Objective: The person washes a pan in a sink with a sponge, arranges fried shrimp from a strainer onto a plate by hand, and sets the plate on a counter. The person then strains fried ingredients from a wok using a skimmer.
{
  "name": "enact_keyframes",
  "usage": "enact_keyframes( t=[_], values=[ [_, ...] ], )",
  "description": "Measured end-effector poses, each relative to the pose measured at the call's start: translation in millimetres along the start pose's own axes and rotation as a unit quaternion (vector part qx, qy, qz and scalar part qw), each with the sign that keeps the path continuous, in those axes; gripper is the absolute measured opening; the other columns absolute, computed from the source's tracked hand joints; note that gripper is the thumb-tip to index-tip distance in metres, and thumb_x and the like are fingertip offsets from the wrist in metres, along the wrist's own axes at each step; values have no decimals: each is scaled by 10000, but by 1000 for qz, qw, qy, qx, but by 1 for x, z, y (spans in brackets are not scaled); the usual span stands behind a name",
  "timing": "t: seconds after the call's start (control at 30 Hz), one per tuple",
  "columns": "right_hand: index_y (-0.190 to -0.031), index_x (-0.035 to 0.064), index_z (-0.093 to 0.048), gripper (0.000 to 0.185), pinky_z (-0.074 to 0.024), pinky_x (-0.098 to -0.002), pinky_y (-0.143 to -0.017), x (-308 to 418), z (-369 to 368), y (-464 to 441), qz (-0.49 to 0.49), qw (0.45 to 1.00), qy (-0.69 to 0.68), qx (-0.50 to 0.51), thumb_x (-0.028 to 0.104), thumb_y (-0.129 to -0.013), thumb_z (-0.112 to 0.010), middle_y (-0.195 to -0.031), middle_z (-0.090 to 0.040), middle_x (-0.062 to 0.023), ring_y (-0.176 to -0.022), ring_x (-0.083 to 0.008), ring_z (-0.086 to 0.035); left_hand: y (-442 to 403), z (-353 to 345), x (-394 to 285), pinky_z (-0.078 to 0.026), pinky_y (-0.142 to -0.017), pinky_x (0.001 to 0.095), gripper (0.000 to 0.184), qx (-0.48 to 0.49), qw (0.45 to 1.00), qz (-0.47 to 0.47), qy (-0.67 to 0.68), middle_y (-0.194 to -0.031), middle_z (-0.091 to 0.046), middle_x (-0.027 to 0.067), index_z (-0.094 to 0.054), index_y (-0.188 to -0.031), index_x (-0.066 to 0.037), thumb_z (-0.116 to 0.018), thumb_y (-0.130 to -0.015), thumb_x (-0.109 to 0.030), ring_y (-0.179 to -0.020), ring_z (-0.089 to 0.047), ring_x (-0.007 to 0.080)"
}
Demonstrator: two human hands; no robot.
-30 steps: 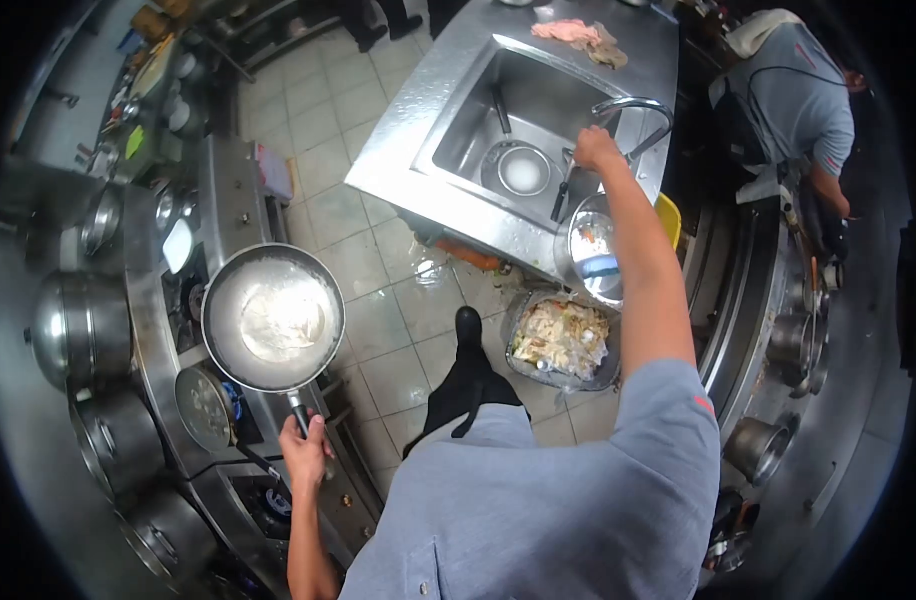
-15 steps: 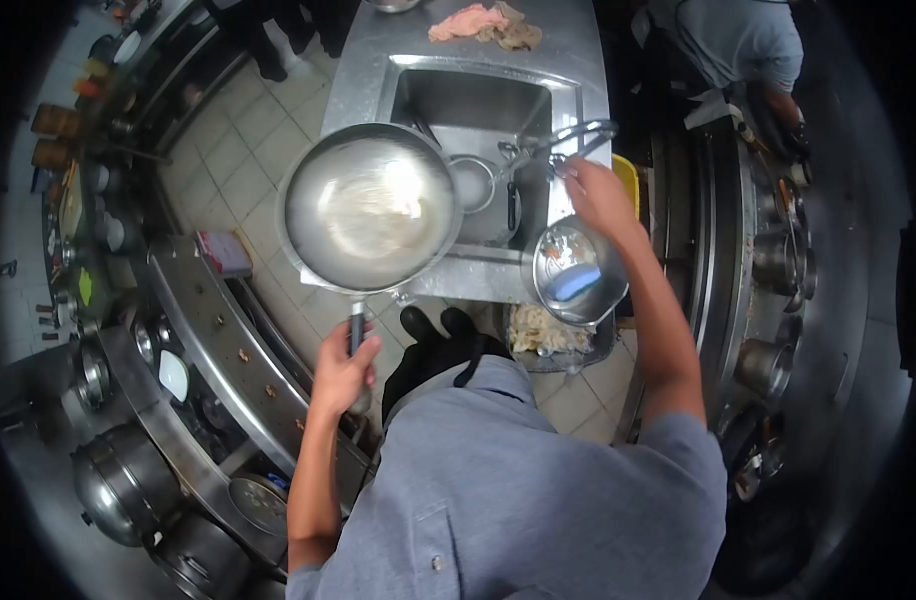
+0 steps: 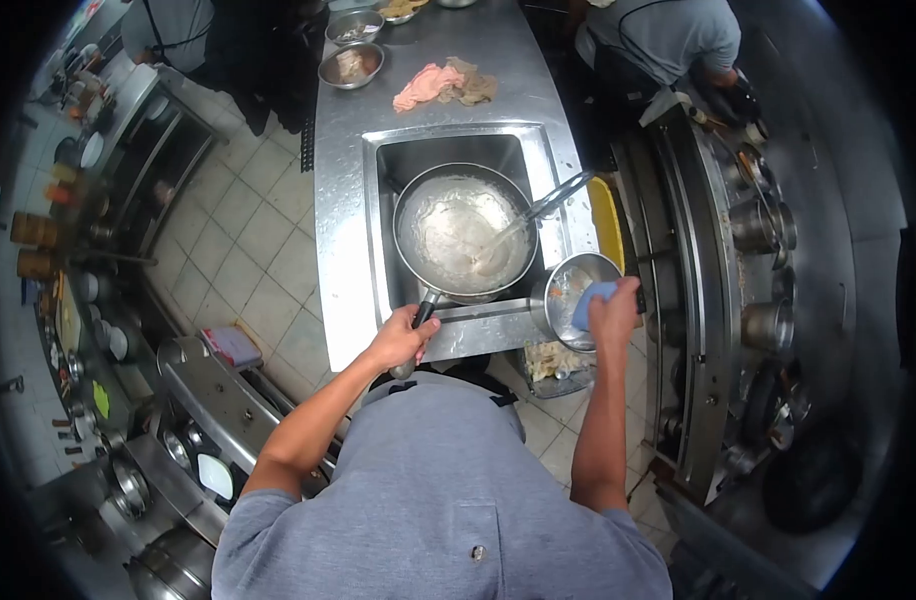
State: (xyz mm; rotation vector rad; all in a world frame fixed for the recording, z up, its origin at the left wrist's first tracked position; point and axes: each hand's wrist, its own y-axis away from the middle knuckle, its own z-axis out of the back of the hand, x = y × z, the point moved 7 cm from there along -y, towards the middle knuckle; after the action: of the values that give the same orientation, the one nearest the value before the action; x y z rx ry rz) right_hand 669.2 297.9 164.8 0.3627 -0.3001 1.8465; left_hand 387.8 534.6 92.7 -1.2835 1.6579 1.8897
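My left hand (image 3: 403, 340) is wrapped round the black handle of a frying pan (image 3: 418, 262). The pan sits over the sink (image 3: 448, 143), and cloudy, foamy water covers its inside. A stream runs into it from the faucet (image 3: 561, 194) on the sink's right side. My right hand (image 3: 615, 312) is closed on a blue sponge (image 3: 590, 304) inside a metal bowl (image 3: 555, 298) at the right front corner of the sink. Part of the sponge is hidden by my fingers.
Pink and brown cloths (image 3: 428, 86) lie on the steel counter (image 3: 344, 200) beyond the sink, near metal bowls of food (image 3: 351, 68). Below the right corner stands a tray of food scraps (image 3: 558, 365). A co-worker (image 3: 678, 40) stands at the stove side, right.
The pan has moved right, from over the sink's left edge to beneath the faucet, where water now runs into it. My right hand has come down from the faucet and taken hold of the sponge.
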Motion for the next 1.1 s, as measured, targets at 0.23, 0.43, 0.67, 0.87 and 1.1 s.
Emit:
enact_keyframes(
  t=[0.23,0.43,0.67,0.87,1.1],
  values=[
    [-1275,-24,-430,462,-437,-497,-939,122,-112,5,76,961,-183,193,118,-852,-551,-1148,-575,-322,-1084,-446,-568,-15,23,0,-417,-441,271,217,29,997,2,-68,-652,-514,11,-500,-959,-4,-636,-936,-172,-465,-470,91],
    [-1449,5,-330,655,-349,-559,-1060,166,-240,-8,98,957,34,269,240,-898,-596,-1365,-433,-306,-1293,-522,-356,-5,26,-15,-457,-487,330,252,-1,987,28,-158,-637,-538,50,-503,-948,19,-620,-925,-203,-509,-543,141],
    [-1179,70,-590,409,-456,-449,-975,228,-258,30,173,923,-172,297,176,-794,-673,-1188,-582,-264,-1119,-435,-557,-18,56,-25,-477,-544,381,293,-52,915,-41,-399,-628,-591,105,-520,-933,53,-633,-899,-215,-543,-598,196],
    [-1009,45,-650,282,-486,-454,-924,162,-291,-12,150,927,-45,340,119,-741,-694,-1092,-659,-212,-1035,-381,-624,7,49,-36,-488,-546,373,305,2,978,66,-197,-630,-580,115,-511,-969,98,-603,-908,-186,-562,-620,207],
    [-1317,82,-494,561,-445,-471,-970,235,-268,-11,205,911,-333,133,173,-801,-693,-1241,-562,-257,-1123,-424,-558,-4,59,-39,-497,-527,372,305,-34,892,-7,-450,-668,-595,122,-520,-994,87,-620,-898,-185,-541,-622,196]
  ],
)
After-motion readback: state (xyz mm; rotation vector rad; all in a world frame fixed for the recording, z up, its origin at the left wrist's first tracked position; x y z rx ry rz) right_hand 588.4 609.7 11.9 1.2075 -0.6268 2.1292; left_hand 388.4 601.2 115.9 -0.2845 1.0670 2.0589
